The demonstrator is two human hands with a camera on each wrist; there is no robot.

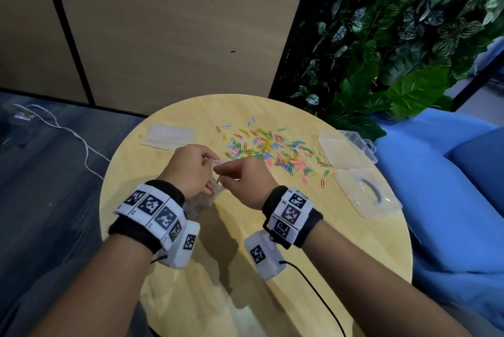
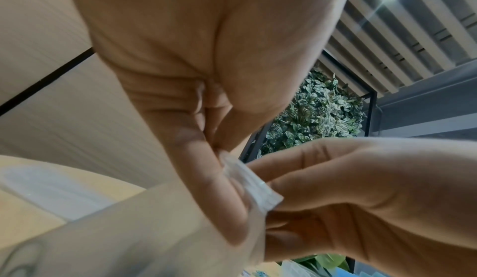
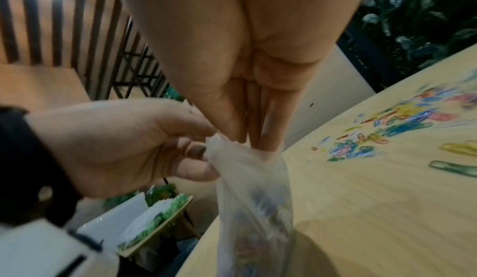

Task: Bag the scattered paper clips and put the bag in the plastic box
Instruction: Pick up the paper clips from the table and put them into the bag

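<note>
Both hands hold one small clear bag (image 1: 203, 201) above the near-left part of the round wooden table (image 1: 313, 249). My left hand (image 1: 210, 163) pinches the bag's top edge (image 2: 249, 181) from the left. My right hand (image 1: 219, 173) pinches the same edge from the right, its fingertips (image 3: 247, 138) at the mouth. The bag (image 3: 255, 199) hangs down, and blurred coloured shapes show inside it. Many coloured paper clips (image 1: 270, 148) lie scattered past my hands. A clear plastic box (image 1: 346, 151) stands open at the right.
A stack of flat clear bags (image 1: 169, 135) lies at the table's far left. A clear plastic lid (image 1: 365, 192) lies near the right edge, in front of the box. Green plants (image 1: 395, 50) stand behind, blue upholstery (image 1: 450, 200) to the right, a white cable (image 1: 81, 143) on the floor.
</note>
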